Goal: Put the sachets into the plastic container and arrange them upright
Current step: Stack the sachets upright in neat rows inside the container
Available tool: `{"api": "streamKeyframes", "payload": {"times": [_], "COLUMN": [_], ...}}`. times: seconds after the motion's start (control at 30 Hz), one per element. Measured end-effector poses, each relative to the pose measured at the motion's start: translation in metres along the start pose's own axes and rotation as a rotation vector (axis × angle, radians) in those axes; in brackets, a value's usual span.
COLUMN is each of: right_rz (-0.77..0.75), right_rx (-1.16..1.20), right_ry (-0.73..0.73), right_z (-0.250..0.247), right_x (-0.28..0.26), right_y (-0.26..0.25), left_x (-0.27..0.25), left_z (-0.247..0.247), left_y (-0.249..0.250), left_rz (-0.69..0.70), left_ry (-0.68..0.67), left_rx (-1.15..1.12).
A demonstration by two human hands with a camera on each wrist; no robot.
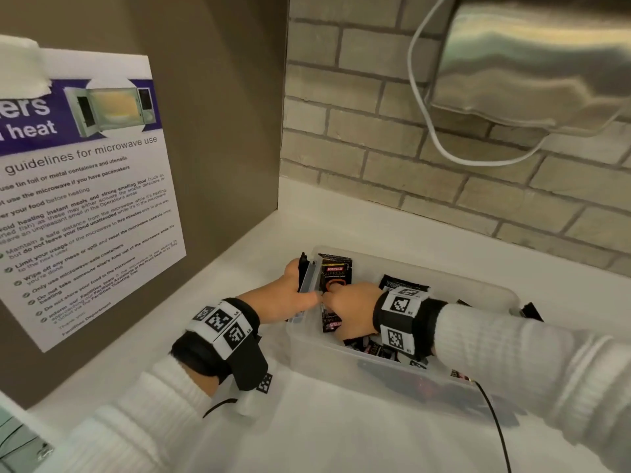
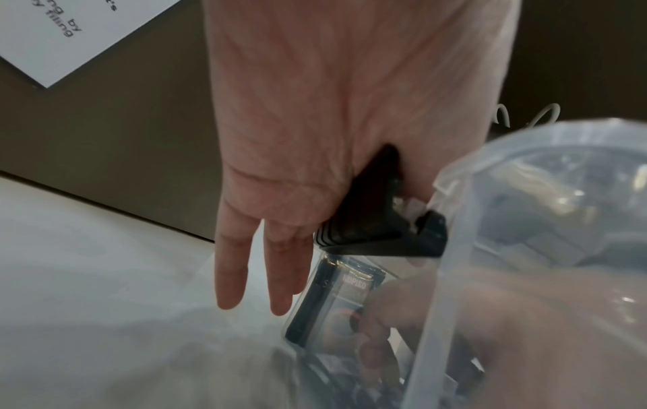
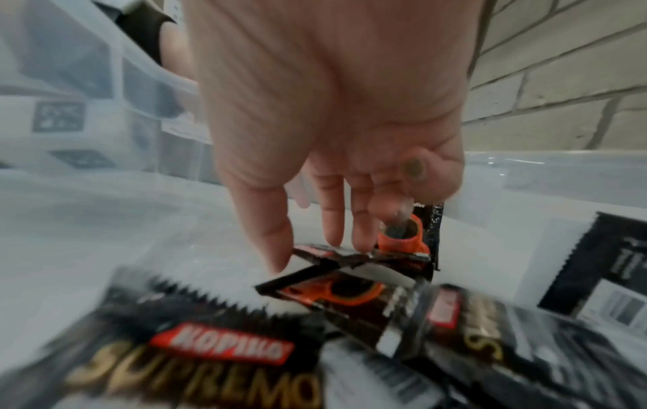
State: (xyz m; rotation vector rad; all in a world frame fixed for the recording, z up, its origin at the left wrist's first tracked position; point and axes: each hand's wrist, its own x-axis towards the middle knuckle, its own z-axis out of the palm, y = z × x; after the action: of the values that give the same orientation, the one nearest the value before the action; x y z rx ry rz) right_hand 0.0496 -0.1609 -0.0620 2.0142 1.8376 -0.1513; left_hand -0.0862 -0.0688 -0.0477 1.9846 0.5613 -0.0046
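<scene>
A clear plastic container (image 1: 444,272) (image 2: 455,276) (image 3: 105,221) stands on the white counter. Black Kopiko sachets stand upright (image 1: 336,269) (image 2: 350,287) (image 3: 425,229) against its left end wall. Others lie loose (image 1: 374,348) (image 3: 227,357) on the bottom. My left hand (image 1: 300,288) (image 2: 273,263) grips the container's left end at the black latch (image 1: 302,266) (image 2: 385,235), two fingers straight down the outside wall. My right hand (image 1: 341,295) (image 3: 332,229) is inside the container, its straight fingertips touching the upright sachets and one tilted sachet (image 3: 350,276).
A brown panel with a microwave-guidelines poster (image 1: 78,199) rises just left of the container. A brick wall (image 1: 409,148) runs behind, with a steel appliance (image 1: 529,63) and white cable (image 1: 444,148) overhead. A black cable (image 1: 495,421) hangs by my right sleeve.
</scene>
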Motion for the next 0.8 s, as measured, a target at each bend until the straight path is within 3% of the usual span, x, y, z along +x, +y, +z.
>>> {"api": "streamKeyframes", "payload": {"times": [0.23, 0.37, 0.47, 0.63, 0.8], "right_rz": [0.168, 0.237, 0.406, 0.61, 0.719], "right_rx": [0.168, 0.401, 0.462, 0.62, 1.142], "right_ry": [0.331, 0.373, 0.419, 0.302, 0.248], "right_z": [-0.027, -0.021, -0.015, -0.017, -0.009], "right_x": [0.003, 0.003, 0.002, 0.006, 0.018], "right_y": [0.025, 0.031, 0.029, 0.032, 0.034], "left_x": [0.001, 0.001, 0.002, 0.005, 0.009], "left_z": [0.0, 0.0, 0.0, 0.0, -0.002], "left_y": [-0.003, -0.002, -0.003, -0.006, -0.009], "left_rz": [0.001, -0.001, -0.005, -0.014, -0.01], "left_ry": [0.007, 0.008, 0.005, 0.013, -0.007], "left_rx": [-0.003, 0.002, 0.003, 0.002, 0.054]}}
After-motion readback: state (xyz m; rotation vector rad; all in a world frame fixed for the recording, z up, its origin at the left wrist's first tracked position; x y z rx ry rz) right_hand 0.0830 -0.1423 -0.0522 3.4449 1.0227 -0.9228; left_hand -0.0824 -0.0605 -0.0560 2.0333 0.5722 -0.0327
